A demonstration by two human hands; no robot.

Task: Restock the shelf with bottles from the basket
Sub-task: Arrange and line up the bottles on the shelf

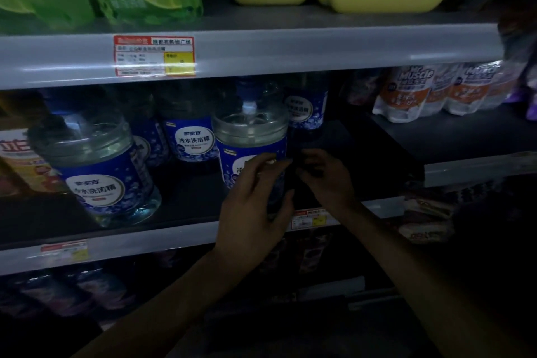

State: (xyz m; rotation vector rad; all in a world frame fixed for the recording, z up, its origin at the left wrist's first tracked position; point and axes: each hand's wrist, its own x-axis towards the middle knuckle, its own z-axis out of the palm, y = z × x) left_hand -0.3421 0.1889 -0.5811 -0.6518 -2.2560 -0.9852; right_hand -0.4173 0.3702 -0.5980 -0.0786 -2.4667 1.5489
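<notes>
The bottle [250,136] stands on the middle shelf [186,200] near its front edge, with neighbours [189,136] behind it and to the left. My left grip [255,200] is curled round its lower front, over the blue label. My right grip [322,177] sits at its right flank in shadow, and I cannot tell whether it clamps or only touches. I judge the bottle full and heavy, with stiff clear walls and a slick label, so I would hold it low on the body with both grips and slide it rather than lift
</notes>
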